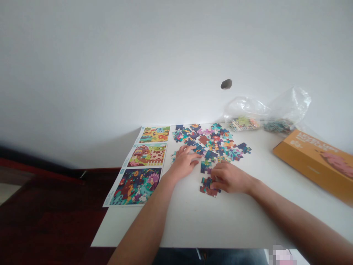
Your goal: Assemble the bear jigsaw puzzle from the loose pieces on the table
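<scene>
Many loose jigsaw puzzle pieces (203, 140) lie in a pile toward the back of the white table. My left hand (184, 161) rests at the near left edge of this pile, palm down, fingers stretched out and touching pieces. My right hand (230, 177) is closed, thumb and fingers bent together at a puzzle piece that they largely hide. Just left of its fingers lies a dark blue and green piece (205, 167). Below its thumb is a small group of joined brown and teal pieces (209, 190), partly covered by the hand.
A picture sheet (147, 155) with three printed scenes lies left of my left hand, over the table's edge. Two clear plastic bags (245, 123) of pieces stand against the wall at the back right. An orange box (311, 165) lies at the right.
</scene>
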Motion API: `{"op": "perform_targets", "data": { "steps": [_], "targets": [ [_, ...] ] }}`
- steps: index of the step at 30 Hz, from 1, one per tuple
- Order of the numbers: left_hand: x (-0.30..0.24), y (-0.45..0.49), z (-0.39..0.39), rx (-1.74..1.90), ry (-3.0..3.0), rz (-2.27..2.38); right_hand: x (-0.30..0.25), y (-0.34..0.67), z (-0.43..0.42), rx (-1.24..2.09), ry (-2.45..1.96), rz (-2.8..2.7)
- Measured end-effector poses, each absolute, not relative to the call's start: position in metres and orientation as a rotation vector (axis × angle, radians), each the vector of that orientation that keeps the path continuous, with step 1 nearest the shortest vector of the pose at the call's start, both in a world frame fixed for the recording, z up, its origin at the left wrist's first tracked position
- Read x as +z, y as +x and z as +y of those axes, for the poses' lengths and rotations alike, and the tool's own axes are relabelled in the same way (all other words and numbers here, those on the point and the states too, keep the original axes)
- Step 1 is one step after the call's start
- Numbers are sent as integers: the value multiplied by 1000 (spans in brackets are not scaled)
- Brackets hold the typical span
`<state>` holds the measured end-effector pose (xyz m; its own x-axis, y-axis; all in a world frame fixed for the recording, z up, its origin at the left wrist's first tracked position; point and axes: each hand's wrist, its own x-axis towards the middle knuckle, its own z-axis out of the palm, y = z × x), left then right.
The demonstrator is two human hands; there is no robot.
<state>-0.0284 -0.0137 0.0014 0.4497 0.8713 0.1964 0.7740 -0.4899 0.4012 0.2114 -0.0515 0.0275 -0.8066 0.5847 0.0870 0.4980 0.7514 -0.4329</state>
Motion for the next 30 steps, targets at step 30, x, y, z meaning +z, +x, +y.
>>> {"op": "perform_targets", "data": {
  "steps": [30],
  "targets": [
    [10, -22, -21, 545, 2571, 1216, 34, 202, -67, 705, -583, -2817]
  ]
}}
